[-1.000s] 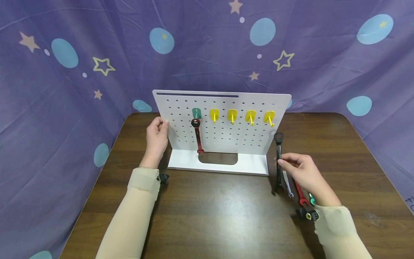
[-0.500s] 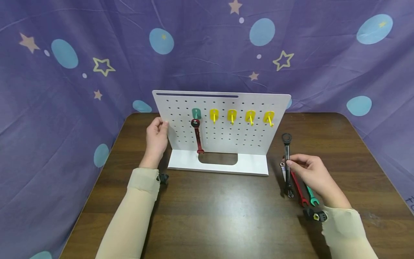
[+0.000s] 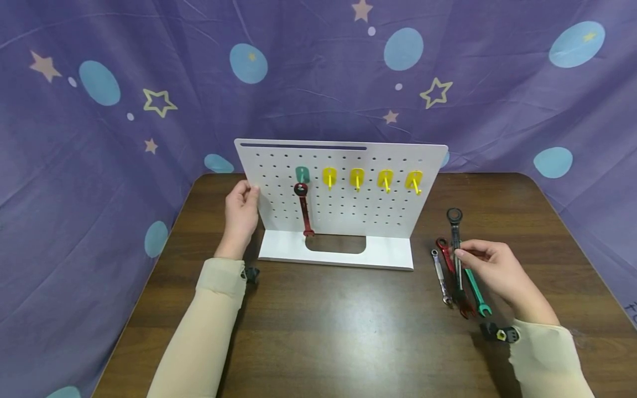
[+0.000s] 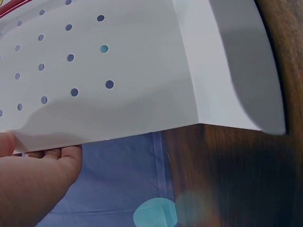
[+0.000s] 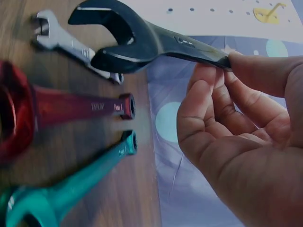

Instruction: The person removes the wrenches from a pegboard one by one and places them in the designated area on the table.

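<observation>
My right hand (image 3: 492, 271) pinches a black combination wrench (image 3: 455, 237) by its shank between thumb and fingers. The wrench is upright in the head view, ring end up, above the other wrenches. Its open end is close up in the right wrist view. Below it lie a small silver wrench (image 3: 440, 276), a red wrench (image 5: 75, 106) and a green wrench (image 3: 478, 293). My left hand (image 3: 240, 218) grips the left edge of a white pegboard (image 3: 343, 213), thumb in front and fingers behind. A dark red wrench (image 3: 305, 213) hangs from the board's green hook (image 3: 302, 174).
Several yellow hooks (image 3: 356, 178) stick out of the board to the right of the green one. The board stands on a brown wooden table (image 3: 338, 331). A purple patterned curtain (image 3: 318, 77) hangs behind and at the left.
My right hand has moved right with the black wrench, from beside the board's right edge to above the red wrench. The silver wrench is uncovered. My left hand has not moved.
</observation>
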The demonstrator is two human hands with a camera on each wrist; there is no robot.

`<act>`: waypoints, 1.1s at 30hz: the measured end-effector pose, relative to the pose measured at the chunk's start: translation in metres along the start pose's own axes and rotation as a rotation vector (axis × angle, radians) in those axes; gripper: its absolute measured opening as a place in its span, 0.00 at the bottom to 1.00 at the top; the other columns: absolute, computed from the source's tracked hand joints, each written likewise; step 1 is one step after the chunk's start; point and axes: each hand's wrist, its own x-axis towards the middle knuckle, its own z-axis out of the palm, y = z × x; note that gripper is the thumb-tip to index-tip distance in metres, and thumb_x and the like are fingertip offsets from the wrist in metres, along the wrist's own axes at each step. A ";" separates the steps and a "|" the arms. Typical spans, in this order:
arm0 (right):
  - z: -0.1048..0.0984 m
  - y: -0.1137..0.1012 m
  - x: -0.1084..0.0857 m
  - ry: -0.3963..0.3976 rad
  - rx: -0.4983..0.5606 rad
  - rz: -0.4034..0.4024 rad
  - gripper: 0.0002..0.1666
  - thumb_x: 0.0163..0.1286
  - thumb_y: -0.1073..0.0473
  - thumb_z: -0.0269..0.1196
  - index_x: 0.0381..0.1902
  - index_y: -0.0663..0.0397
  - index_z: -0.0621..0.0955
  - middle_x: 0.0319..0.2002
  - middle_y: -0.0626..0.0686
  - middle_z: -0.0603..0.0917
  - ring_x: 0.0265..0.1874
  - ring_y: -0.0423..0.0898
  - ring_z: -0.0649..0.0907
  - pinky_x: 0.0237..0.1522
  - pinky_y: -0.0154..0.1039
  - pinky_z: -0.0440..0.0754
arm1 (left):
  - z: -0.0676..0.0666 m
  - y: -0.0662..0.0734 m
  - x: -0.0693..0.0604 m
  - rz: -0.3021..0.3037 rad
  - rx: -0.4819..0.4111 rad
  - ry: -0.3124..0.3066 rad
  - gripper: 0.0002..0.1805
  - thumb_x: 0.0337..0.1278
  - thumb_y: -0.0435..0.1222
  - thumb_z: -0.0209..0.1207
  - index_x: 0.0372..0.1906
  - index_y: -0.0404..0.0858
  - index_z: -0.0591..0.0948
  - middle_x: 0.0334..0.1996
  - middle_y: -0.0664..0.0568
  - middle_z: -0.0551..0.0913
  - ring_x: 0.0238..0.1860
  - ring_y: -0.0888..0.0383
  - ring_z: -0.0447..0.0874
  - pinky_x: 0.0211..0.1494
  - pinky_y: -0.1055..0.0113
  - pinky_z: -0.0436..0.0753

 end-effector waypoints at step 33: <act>-0.036 0.027 -0.012 -0.165 -0.086 0.139 0.21 0.79 0.57 0.60 0.53 0.74 0.81 0.40 0.57 0.85 0.35 0.44 0.83 0.37 0.36 0.80 | 0.001 -0.001 0.000 0.010 -0.011 0.000 0.10 0.78 0.31 0.52 0.48 0.27 0.80 0.23 0.52 0.66 0.25 0.61 0.61 0.26 0.70 0.61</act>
